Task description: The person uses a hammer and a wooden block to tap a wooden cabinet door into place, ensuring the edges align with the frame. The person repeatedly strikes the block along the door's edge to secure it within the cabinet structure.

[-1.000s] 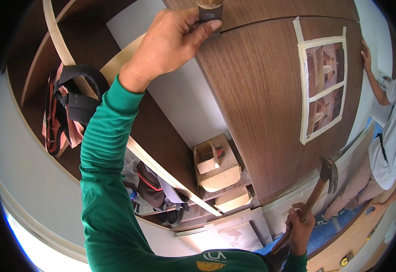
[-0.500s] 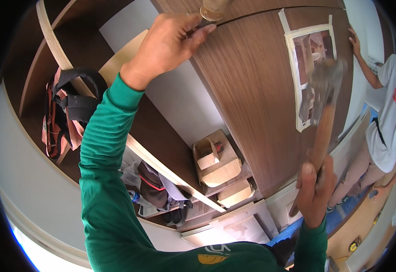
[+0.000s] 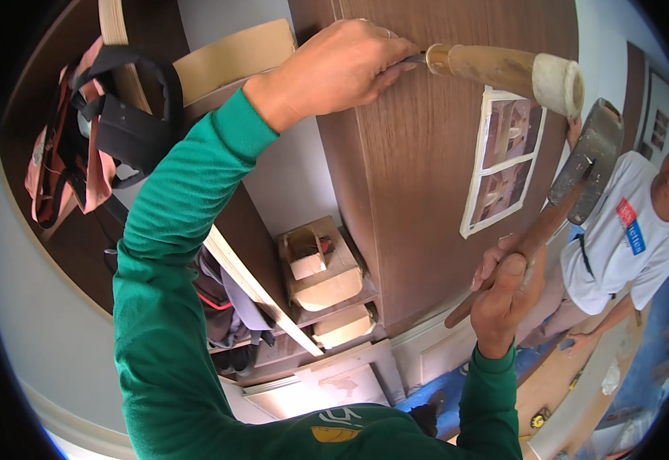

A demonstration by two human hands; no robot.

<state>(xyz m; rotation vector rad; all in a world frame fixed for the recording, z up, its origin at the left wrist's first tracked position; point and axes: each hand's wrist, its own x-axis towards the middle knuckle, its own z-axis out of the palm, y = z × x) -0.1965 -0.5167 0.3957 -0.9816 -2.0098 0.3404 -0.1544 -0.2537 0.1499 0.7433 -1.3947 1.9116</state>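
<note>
the left hand (image 3: pixel 338 69) grasps a wooden-handled chisel (image 3: pixel 503 70) lying horizontal, tip against the smooth brown panel (image 3: pixel 426 176). the right hand (image 3: pixel 507 287) clenches a hammer (image 3: pixel 568 188), its grey metal head up.

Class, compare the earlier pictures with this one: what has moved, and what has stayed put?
The right hand has swung the hammer up from low beside the person toward the chisel's wooden handle. The left hand stays gripping the chisel against the dark wood panel.

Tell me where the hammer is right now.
In the head view the hammer is on the right, gripped by the right hand, its metal head raised just below the butt of the wooden-handled chisel held by the left hand.
</note>
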